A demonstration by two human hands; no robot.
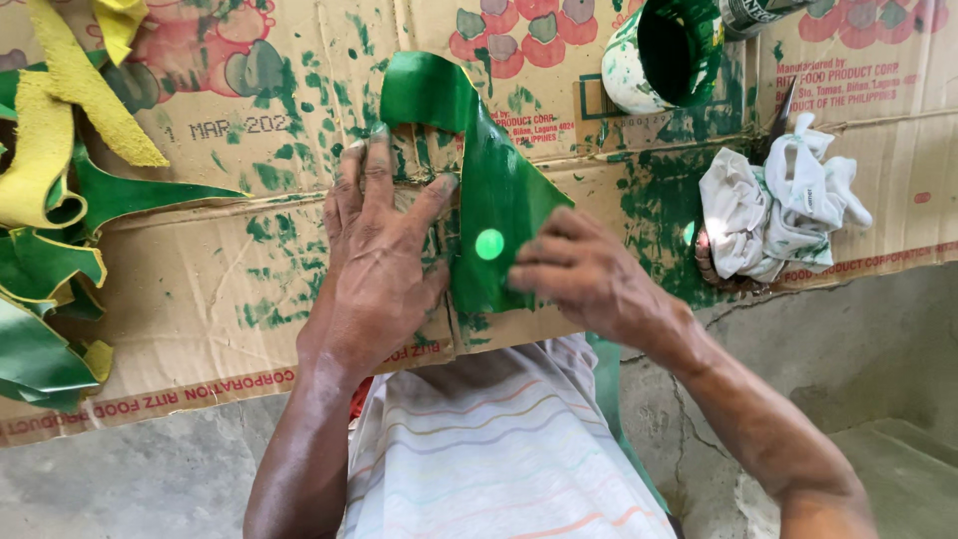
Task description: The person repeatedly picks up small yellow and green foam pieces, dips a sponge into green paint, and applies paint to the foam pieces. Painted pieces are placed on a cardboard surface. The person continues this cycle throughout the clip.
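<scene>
A glossy green leather-like piece [496, 165] lies on a paint-stained cardboard sheet [239, 289], bent over at its top. My left hand [384, 250] presses flat on the cardboard and on the piece's left edge, fingers spread. My right hand [589, 274] rests on the piece's lower right edge, fingers curled against it. A pale green round spot [489, 244] shows on the piece between both hands.
A paint can with green inside [664, 55] stands at the top right. A white crumpled rag [778, 205] lies to the right, with a dark blade tip above it. Green and yellow cut pieces [45, 230] are piled at the left. Grey concrete floor [878, 359] lies below.
</scene>
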